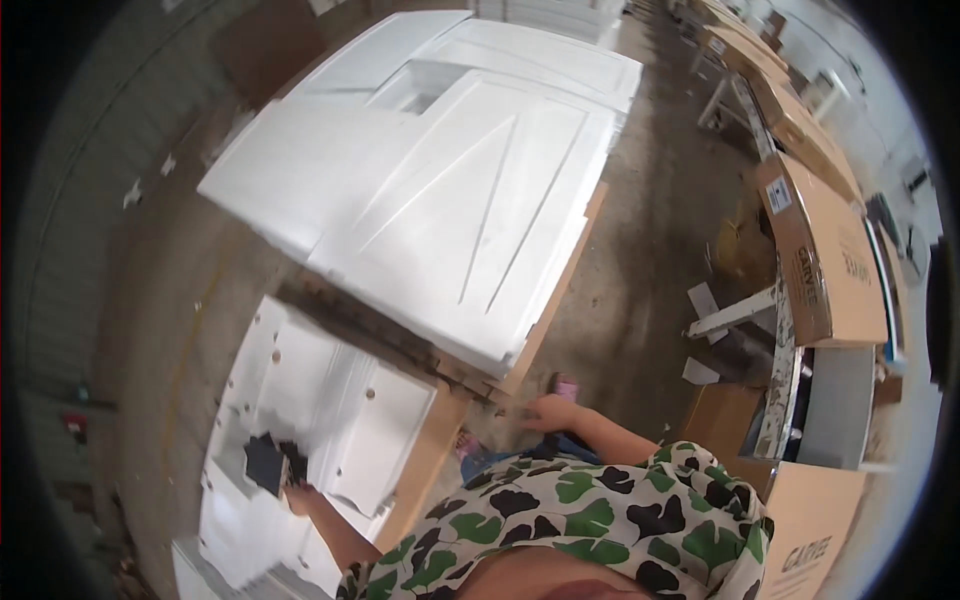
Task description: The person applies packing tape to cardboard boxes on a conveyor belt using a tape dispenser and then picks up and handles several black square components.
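Note:
On the left, my left hand point(297, 499) is closed on a dark, angular flat piece point(264, 462) whose exact kind I cannot make out. It is over a white moulded panel point(385, 410) with small holes along its edges. My right hand point(548, 413) hangs low in front of me, fingers loosely stretched and holding nothing I can see. Close to its fingertips is the corner of a brown board point(513, 378) under a large stack of white moulded panels point(480, 180). The top panel has raised ridges and a rectangular recess.
Brown cardboard boxes point(840, 255) line a long worn bench point(783, 350) on the right. Another carton point(815, 525) stands at the lower right. Concrete floor point(640, 270) runs between the bench and the panels. More white panels point(555, 15) are stacked at the back.

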